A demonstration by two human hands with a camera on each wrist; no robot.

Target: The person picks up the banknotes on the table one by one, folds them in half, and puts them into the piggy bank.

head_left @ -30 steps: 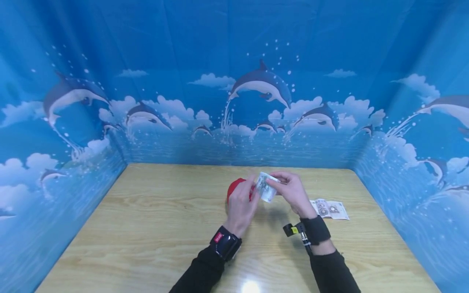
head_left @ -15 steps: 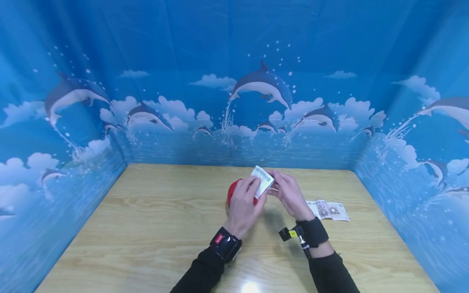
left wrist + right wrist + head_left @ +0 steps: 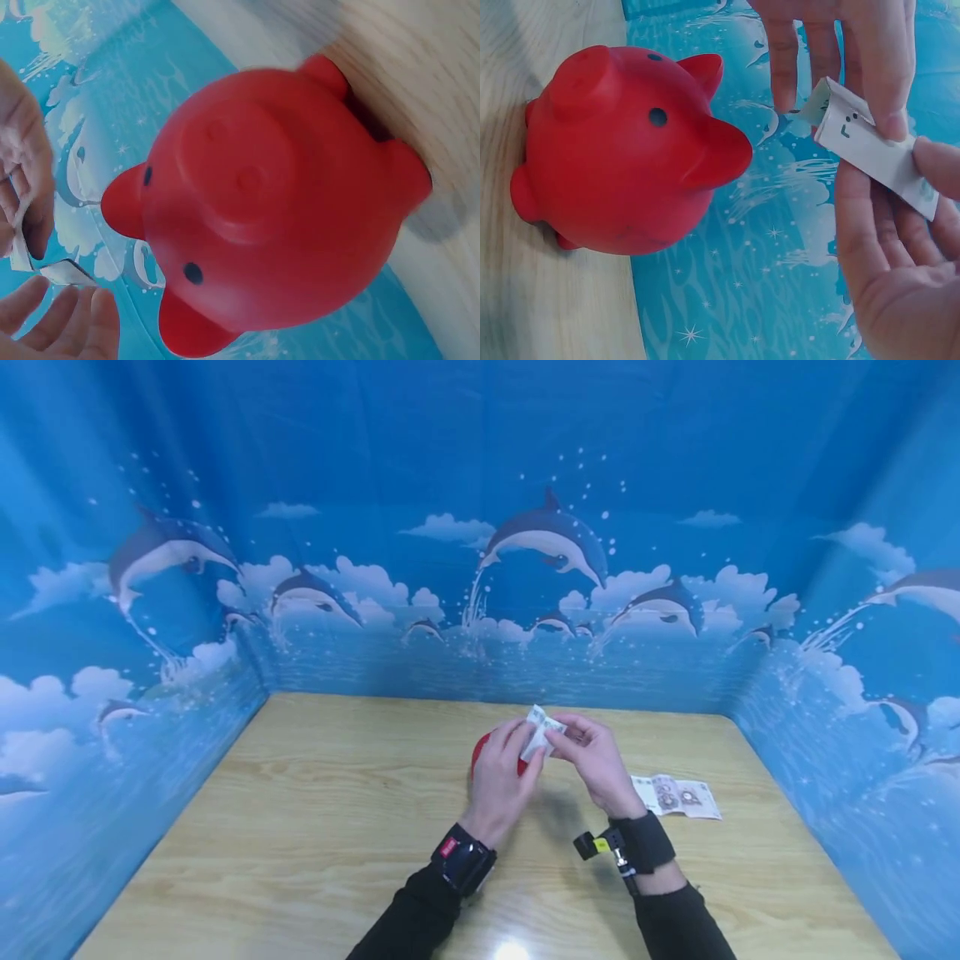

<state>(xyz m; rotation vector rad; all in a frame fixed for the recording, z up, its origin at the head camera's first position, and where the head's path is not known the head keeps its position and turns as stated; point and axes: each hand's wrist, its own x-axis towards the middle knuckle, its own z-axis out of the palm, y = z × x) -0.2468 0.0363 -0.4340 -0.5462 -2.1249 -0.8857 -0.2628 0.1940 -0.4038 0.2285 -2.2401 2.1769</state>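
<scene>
Both hands meet over the back middle of the table around a small greenish-white banknote (image 3: 877, 154). Its paper is folded, with a raised crease at one end. My left hand (image 3: 498, 785) pinches one side, its thumb pressing on the paper in the right wrist view. From the other side my right hand (image 3: 596, 760) holds the note between its thumb on top and fingers beneath. A glossy red piggy bank (image 3: 300, 187) with black eyes and pointed ears stands upright just beyond the left hand, which mostly covers it in the head view.
Right of the right wrist, a creased pinkish banknote (image 3: 686, 797) lies on the wood-grain table (image 3: 322, 810). A blue dolphin-print curtain (image 3: 420, 468) encloses the table at the back and both sides.
The greenish banknote, spread flatter between the hands a second ago, has been turned and now shows a fold. The left fingers have settled on it. The pinkish note stays put.
</scene>
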